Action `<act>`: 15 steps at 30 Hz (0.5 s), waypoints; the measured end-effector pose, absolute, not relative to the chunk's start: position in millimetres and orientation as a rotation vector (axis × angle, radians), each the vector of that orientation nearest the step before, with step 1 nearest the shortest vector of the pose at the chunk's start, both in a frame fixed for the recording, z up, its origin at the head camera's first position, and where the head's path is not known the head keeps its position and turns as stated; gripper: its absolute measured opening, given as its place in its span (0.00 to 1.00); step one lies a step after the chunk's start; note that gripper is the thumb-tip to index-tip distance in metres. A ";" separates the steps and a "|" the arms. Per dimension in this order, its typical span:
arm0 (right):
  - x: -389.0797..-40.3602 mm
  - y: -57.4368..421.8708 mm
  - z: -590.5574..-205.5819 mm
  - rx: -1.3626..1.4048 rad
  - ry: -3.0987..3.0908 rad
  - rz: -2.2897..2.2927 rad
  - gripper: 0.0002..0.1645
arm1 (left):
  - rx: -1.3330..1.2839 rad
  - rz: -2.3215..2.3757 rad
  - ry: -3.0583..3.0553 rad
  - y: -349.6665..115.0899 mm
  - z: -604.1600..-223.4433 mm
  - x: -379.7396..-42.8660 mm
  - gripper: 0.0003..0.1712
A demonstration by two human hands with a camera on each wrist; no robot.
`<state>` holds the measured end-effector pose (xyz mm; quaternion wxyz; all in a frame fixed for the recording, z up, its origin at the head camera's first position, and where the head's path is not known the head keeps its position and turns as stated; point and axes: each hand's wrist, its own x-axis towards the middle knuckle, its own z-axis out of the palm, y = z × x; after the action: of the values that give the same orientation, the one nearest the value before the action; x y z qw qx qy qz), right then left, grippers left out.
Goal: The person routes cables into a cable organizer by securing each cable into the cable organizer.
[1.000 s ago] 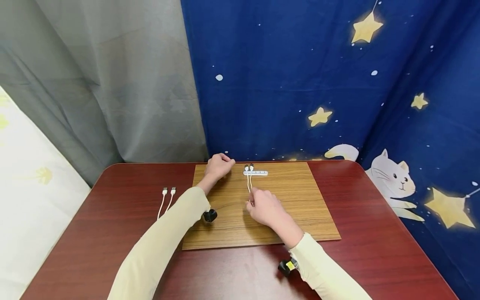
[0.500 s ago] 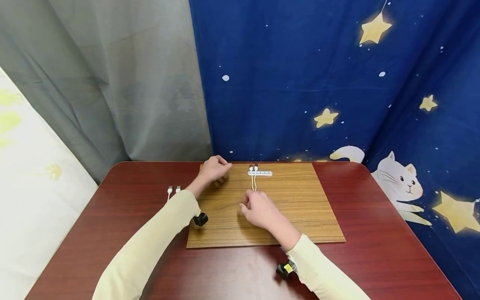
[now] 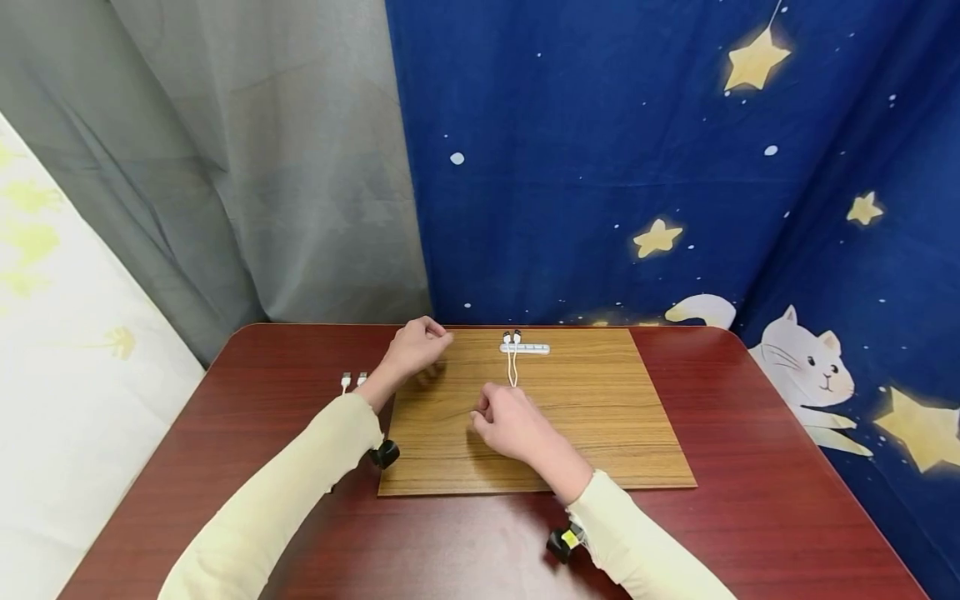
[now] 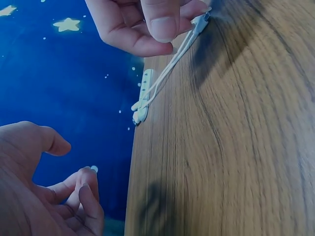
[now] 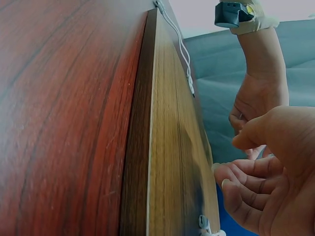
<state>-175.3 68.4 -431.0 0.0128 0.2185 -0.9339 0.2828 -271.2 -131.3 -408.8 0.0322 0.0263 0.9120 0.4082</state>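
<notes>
A white cable clip strip [image 3: 536, 348] lies near the far edge of the wood-grain board [image 3: 585, 417]. Two white USB cables [image 3: 513, 370] sit side by side at its left end, plugs pointing away. My right hand [image 3: 510, 421] hovers over the board at the cables' near end, thumb and fingers apart. In the right wrist view a small cable connector [image 5: 203, 222] lies below those fingertips, outside the grasp. Left of the strip, my left hand [image 3: 415, 347] hangs above the board's far left corner with loosely bent fingers and nothing in them.
Two more white USB cables [image 3: 346, 382] lie on the red-brown table [image 3: 247, 433] left of the board, partly hidden by the left arm. Behind the table hang a grey curtain [image 3: 322, 208] and a blue star-patterned curtain [image 3: 525, 208].
The right hand has let go of the cables, its thumb and fingers parting as it drew slightly back. The left hand has shifted left, away from the clip strip. The head view has turned slightly.
</notes>
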 end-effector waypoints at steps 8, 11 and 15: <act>-175.4 61.4 -432.6 0.712 -2.901 0.893 0.10 | 0.064 1.244 2.814 -150.2 -408.3 -261.5 0.17; -174.8 58.5 -432.9 0.728 -2.906 0.918 0.10 | 0.048 1.258 2.803 -157.1 -411.0 -259.0 0.17; -174.4 54.3 -433.6 0.763 -2.910 0.909 0.09 | 0.027 1.272 2.797 -167.3 -412.0 -255.5 0.16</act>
<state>-174.4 54.3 -433.6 -0.0007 0.2427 -0.9260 0.2892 -255.5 -167.3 -412.0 0.0345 0.0088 0.9097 0.4138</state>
